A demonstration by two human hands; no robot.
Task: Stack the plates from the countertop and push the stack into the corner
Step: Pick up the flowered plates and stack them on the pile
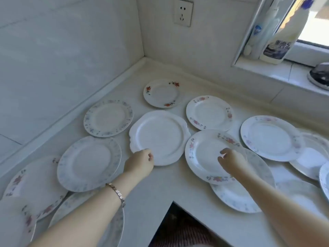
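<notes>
Plates lie spread singly along both legs of the L-shaped countertop (pixel 151 196), so I judge the stacking barely begun. At the left, a blue-rimmed plate (pixel 89 163) overlaps a pink-flowered one at the counter's edge. Just to its right, the left hand (pixel 140 163), with a bracelet (pixel 115 191) on its wrist, has its fingers curled over the near rim of the plain white scalloped plate (pixel 159 138) and appears to pinch it.

Straight beyond that plate sits the small red-flowered plate (pixel 162 93), and beyond that the corner (pixel 144 58), ahead and slightly left of both hands, so the left hand is nearer to it.

The right hand (pixel 231 161) is over the right part of the pink-flowered plate (pixel 204 154), which rests on a grey-patterned plate (pixel 249 196). Its fingers are curled, but I cannot tell whether they grip the rim or only hover. More plates lie farther right. Being round, the plates have no long axis to line up.
</notes>
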